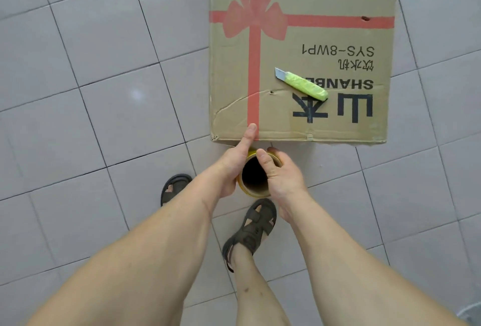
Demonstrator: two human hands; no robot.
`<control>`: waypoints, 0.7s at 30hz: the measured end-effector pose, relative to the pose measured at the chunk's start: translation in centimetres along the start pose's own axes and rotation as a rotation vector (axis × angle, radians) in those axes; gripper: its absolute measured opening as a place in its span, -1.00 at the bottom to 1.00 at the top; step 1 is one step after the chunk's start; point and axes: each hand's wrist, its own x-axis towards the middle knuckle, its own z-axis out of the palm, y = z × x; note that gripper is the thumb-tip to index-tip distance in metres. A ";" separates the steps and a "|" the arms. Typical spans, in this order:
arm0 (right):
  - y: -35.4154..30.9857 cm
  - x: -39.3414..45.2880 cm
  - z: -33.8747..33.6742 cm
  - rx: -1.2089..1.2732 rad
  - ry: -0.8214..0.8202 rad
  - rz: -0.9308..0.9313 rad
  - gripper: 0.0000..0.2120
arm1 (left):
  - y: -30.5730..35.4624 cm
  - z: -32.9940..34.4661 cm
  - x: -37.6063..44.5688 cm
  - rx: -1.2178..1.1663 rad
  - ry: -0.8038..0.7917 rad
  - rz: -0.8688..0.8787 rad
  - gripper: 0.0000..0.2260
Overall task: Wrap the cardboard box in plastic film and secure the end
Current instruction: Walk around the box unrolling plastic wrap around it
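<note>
Both hands hold the film roll [253, 177] just below the box [302, 52] in my head view: the left hand [231, 169] curls round its left side with the thumb stretched up onto the box's near edge, and the right hand [282, 172] grips its right rim, thumb over the core. On the box I see a green knife [303, 84]; it lies flat on the grey tiled floor [91, 91].

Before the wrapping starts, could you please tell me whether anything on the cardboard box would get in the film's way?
Yes: a lime-green utility knife lies loose on the brown cardboard box's top face, near its front edge.
</note>
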 end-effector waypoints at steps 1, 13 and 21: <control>0.0 0.0 -0.3 -0.002 -0.006 -0.001 -0.49 | 0.0 0.2 -0.1 0.001 0.000 0.004 0.01; -0.2 -0.6 -2.2 0.053 0.001 0.127 -0.39 | -0.2 1.6 -0.7 0.024 -0.047 -0.098 0.21; 0.0 -1.4 -2.8 0.169 0.011 0.222 -0.08 | 1.3 3.1 -1.1 0.178 0.018 -0.020 -0.27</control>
